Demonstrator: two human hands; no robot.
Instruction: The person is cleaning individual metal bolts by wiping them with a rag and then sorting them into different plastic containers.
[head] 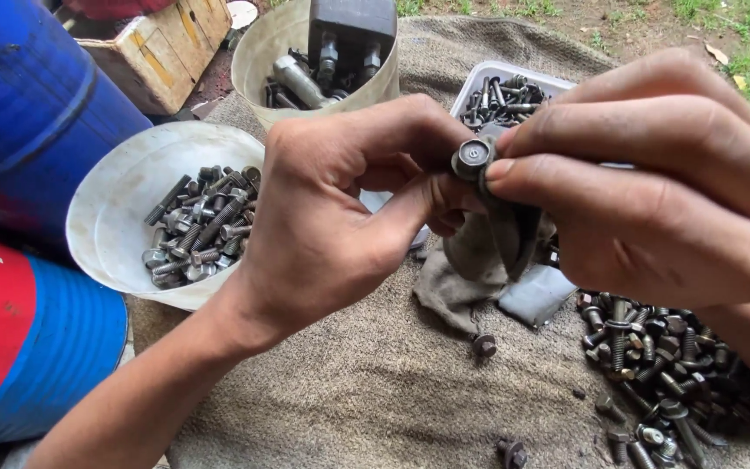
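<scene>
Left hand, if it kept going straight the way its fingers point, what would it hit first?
The left hand points right, at the bolt it pinches; straight on, it would probably meet the right hand's fingers and the rag, though depth is unclear.

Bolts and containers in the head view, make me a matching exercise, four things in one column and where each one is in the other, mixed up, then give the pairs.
Things:
1. round white bowl
2. square white tub
3. loose pile of bolts
4. single bolt

Places:
A. on the cloth at the lower right
B. pinched between the left hand and the right hand, with a grey rag
C. far side, behind the right hand
D. at the left, beside the blue drum

Pairs: 1-D, 2-C, 3-A, 4-B
</scene>
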